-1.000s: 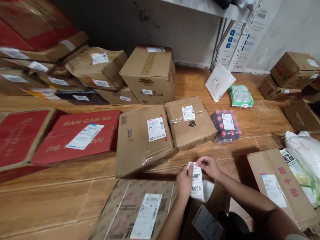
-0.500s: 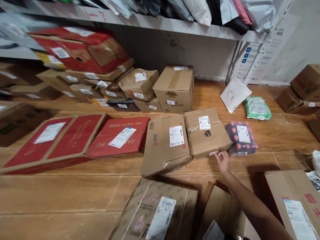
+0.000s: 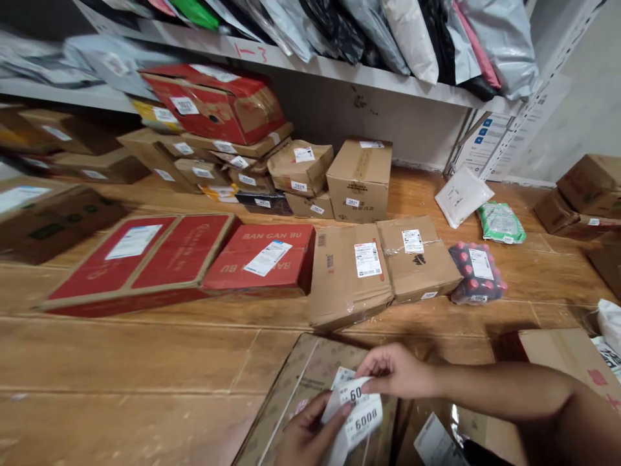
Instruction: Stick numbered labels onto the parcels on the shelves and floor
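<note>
My left hand (image 3: 310, 430) grips a strip of white number labels (image 3: 363, 424), one of which reads 6008. At the strip's upper end my right hand (image 3: 395, 372) pinches a label with thumb and finger; its number shows only as 60. Both hands are above a large strapped carton (image 3: 286, 414) that bears a shipping label. Beyond them lies a brown carton (image 3: 422, 268) with a small number label (image 3: 429, 295) on its front side. Beside that carton is a shrink-wrapped pack of bottles (image 3: 478, 275) with pink caps.
Another brown carton (image 3: 347, 278) and red boxes (image 3: 264, 259) continue the row leftward. Stacked parcels (image 3: 359, 181) stand under a shelf (image 3: 339, 65) loaded with mailing bags. White (image 3: 463, 194) and green (image 3: 502, 222) packets lie at the back right. A carton (image 3: 572, 362) sits at the right front.
My right hand has left the brown carton's front lower edge and come back to the label strip. My left hand has come into view with the strip. The view has shifted left.
</note>
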Demonstrator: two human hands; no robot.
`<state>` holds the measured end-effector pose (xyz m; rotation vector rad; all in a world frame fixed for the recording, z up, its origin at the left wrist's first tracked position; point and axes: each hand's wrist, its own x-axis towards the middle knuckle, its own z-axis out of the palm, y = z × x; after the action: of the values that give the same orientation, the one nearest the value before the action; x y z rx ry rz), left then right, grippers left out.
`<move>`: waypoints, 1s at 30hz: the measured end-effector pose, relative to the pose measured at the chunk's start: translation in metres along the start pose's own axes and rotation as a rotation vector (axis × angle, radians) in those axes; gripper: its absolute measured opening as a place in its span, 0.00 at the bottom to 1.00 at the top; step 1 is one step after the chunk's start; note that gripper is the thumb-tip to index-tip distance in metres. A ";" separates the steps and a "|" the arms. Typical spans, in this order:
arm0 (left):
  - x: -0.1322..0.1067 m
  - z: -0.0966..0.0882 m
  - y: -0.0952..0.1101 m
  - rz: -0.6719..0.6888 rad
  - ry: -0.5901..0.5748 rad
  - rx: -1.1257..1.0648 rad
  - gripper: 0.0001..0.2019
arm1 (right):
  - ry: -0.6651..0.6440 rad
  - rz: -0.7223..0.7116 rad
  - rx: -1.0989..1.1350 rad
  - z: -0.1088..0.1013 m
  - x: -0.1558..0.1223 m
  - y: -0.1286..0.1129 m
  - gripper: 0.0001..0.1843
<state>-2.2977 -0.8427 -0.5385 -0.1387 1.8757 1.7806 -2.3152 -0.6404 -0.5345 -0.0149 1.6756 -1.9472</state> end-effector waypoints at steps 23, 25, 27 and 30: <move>0.013 -0.015 -0.018 -0.094 0.194 -0.349 0.29 | 0.241 -0.072 -0.116 0.033 0.047 0.030 0.23; 0.016 -0.018 -0.034 -0.110 0.232 -0.237 0.28 | 0.291 -0.097 -0.134 0.039 0.050 0.058 0.20; 0.016 -0.022 -0.047 -0.142 0.236 -0.159 0.28 | 0.303 -0.109 -0.172 0.038 0.058 0.081 0.19; 0.009 -0.025 -0.062 -0.192 0.131 -0.122 0.27 | 0.470 -0.177 -0.244 0.015 0.077 0.098 0.21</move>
<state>-2.2864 -0.8715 -0.5990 -0.4747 1.7752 1.7890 -2.3346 -0.6920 -0.6467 0.2258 2.2791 -1.9642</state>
